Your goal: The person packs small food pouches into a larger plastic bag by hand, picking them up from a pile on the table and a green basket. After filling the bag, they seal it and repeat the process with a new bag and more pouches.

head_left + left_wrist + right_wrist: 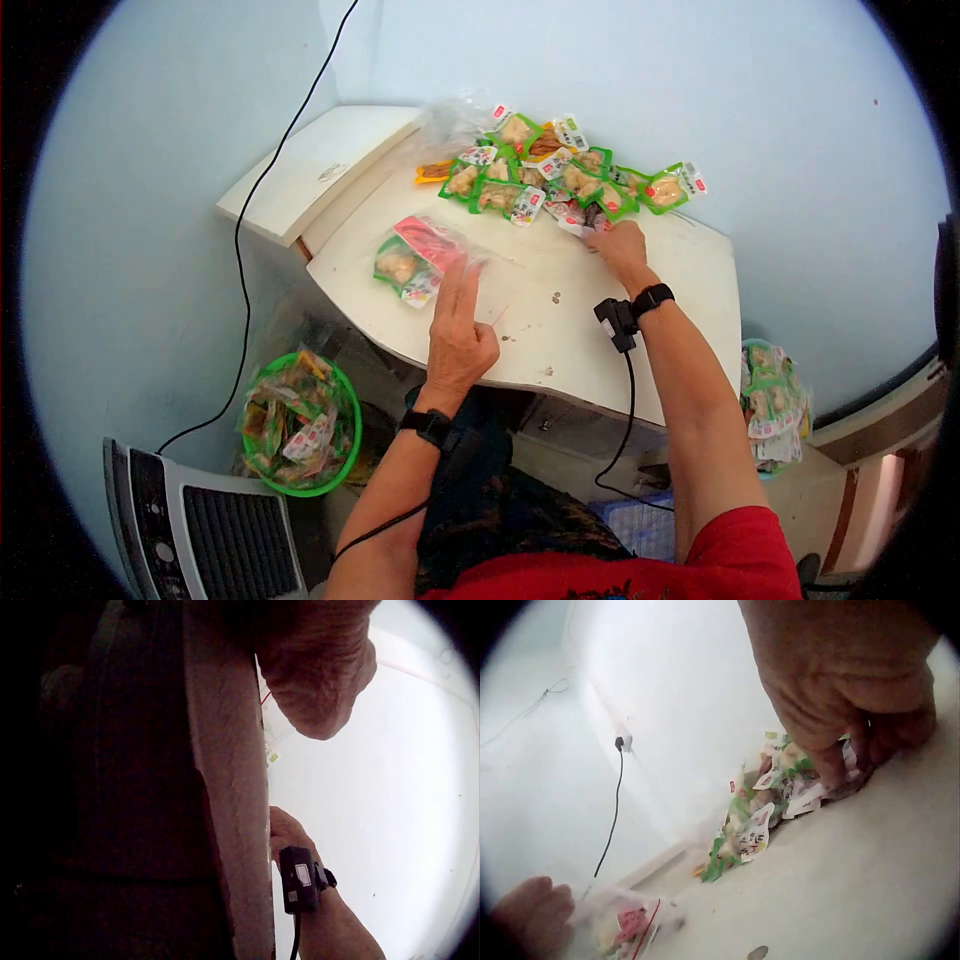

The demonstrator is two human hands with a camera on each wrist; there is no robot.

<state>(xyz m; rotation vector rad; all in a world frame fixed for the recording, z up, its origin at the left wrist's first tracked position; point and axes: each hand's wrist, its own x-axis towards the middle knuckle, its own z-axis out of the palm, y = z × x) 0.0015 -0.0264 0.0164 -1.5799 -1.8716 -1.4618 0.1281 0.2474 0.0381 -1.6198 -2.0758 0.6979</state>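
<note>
My left hand (462, 335) lies over the near edge of a clear bag (465, 250), its fingers extended onto the plastic. In and under that bag are a red packet (428, 243) and a green-edged snack packet (397, 268). Farther right, my right hand (622, 250) pinches a white and dark-red packet (575, 215) at the front of the packet pile (500, 197). In the right wrist view, the fingers of my right hand (855, 712) bend down onto a pale packet (804, 796); their tips are partly hidden.
A clear plastic bag (455, 125) lies behind the pile's left side. On the floor stand a green basket (352, 440) of packets at left and another container of packets (772, 395) at right. A black cable (240, 260) runs down the left wall beside a grey appliance (235, 540).
</note>
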